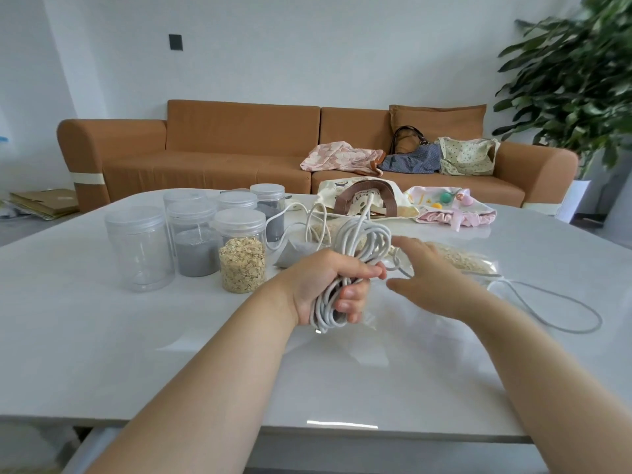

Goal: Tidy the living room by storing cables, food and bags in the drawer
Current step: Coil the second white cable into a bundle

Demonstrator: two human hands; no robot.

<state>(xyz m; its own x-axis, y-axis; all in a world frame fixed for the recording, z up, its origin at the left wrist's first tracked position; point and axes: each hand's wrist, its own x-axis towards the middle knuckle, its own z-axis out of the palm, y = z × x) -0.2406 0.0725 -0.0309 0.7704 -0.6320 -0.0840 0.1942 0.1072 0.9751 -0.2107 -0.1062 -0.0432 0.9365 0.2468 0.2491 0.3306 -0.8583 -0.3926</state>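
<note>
Centrally, just right of the oat jar [242,258] and raised off the table [102,336]: a coil of white cable [362,241], gripped by the left hand [328,282], fingers curled round its lower half, loops standing up above the fist. One strand leading from the top of the coil toward the tote bag [362,200] with brown handles, behind and to the right of the oat jar.

Farther right of the oat jar, past the coil: the right hand [434,278], spread wide with straight fingers, holding nothing. Blurred, so cannot tell whether touching the loops.

Well to the right of the oat jar, flat on the table: a loose grey cable [564,316] and a clear bag of oats [461,260]. Behind and far right of the oat jar: a pink pouch [451,208].

Just left of the oat jar: a jar of grey powder [193,237], then an empty jar [138,248]. Right behind the oat jar: more lidded jars [268,206]. Between the oat jar and the coil: a small grey sachet [297,251].

Far behind the oat jar: a brown sofa [205,148] carrying a pink bag [342,157], a blue bag [413,159] and a cream dotted bag [466,157], with a leafy plant [581,80] off to the right.
</note>
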